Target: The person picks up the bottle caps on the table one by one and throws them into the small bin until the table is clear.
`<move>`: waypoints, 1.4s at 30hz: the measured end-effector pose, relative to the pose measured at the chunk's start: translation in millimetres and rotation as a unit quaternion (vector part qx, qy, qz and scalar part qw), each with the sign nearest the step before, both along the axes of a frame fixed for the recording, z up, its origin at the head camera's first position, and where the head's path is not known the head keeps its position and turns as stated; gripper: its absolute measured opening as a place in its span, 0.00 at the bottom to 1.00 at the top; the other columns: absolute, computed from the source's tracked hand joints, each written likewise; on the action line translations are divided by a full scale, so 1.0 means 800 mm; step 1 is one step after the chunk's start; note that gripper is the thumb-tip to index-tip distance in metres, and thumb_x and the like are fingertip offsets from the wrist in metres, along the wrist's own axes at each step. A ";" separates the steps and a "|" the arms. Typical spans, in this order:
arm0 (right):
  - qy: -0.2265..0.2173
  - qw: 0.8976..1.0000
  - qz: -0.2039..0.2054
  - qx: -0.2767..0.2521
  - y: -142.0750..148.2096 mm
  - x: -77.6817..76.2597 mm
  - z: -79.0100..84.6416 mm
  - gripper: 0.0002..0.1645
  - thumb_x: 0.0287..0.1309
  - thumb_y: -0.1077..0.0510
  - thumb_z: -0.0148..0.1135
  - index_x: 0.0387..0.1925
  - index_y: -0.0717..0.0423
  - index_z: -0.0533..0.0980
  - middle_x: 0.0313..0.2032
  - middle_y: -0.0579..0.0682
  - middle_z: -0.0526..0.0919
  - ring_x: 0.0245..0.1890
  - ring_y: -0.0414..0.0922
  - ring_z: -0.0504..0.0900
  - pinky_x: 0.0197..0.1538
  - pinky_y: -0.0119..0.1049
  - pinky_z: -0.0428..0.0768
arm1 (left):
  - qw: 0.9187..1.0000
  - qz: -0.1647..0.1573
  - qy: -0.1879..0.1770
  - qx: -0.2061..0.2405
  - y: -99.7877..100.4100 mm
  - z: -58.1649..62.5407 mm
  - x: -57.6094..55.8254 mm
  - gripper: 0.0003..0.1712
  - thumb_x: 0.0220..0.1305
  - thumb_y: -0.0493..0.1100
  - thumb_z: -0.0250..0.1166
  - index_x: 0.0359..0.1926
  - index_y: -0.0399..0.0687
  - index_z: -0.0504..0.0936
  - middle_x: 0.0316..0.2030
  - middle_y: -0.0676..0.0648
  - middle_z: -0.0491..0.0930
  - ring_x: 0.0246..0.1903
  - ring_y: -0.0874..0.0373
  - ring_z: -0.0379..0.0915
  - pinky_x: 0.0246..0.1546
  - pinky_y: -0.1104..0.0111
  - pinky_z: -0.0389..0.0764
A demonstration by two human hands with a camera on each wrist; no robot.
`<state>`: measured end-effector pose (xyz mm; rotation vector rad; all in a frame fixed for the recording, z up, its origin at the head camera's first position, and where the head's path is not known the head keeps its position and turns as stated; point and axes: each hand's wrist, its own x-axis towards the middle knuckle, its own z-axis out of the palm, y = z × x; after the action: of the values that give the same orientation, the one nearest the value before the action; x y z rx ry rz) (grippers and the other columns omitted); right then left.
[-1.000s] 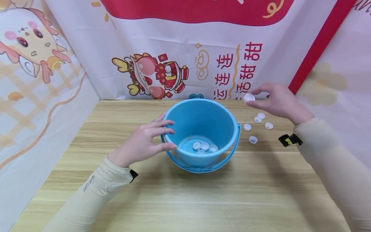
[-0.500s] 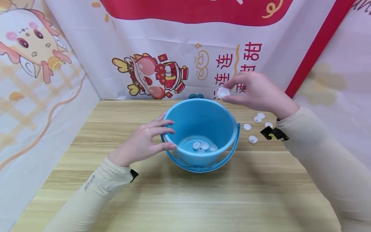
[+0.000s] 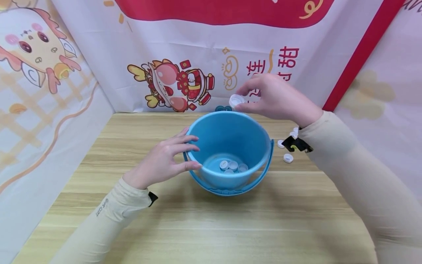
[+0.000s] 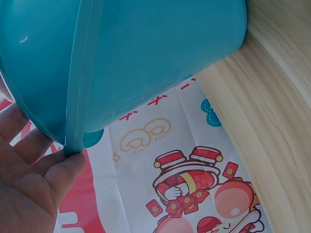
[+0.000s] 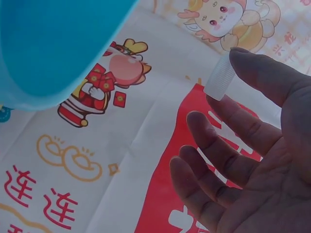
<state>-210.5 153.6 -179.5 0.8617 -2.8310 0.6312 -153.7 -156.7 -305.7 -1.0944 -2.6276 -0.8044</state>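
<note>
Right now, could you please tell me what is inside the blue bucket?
Inside the blue bucket, four white caps show on the bottom, the nearest partly hidden by the front rim; the bottom nearest that rim is covered.

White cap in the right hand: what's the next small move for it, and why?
I'd probably bring the white cap in the right hand over the mouth of the blue bucket: it is pinched clear of the bucket, similar caps lie inside, and the left hand holds the bucket.
</note>
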 end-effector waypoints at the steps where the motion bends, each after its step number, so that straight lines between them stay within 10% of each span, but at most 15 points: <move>1: -0.002 1.000 0.000 0.001 -0.002 0.000 0.001 0.30 0.54 0.44 0.74 0.56 0.51 0.81 0.52 0.50 0.82 0.51 0.48 0.78 0.49 0.49 0.83 | 1.000 0.000 0.000 0.000 0.000 0.000 0.000 0.28 0.57 0.58 0.72 0.54 0.48 0.85 0.64 0.46 0.74 0.73 0.46 0.52 0.56 0.47 0.75; 42: -0.044 0.995 0.062 0.065 -0.019 -0.006 -0.013 0.33 0.50 0.45 0.76 0.58 0.47 0.80 0.53 0.49 0.82 0.52 0.47 0.78 0.47 0.49 0.84 | 1.000 0.002 -0.007 -0.009 0.001 0.002 -0.001 0.28 0.58 0.60 0.71 0.54 0.48 0.85 0.65 0.47 0.73 0.73 0.47 0.52 0.58 0.46 0.73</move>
<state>-215.2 138.3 -189.6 1.0645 -2.9427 0.5141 -154.1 -156.2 -304.1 -1.0900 -2.6534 -0.7933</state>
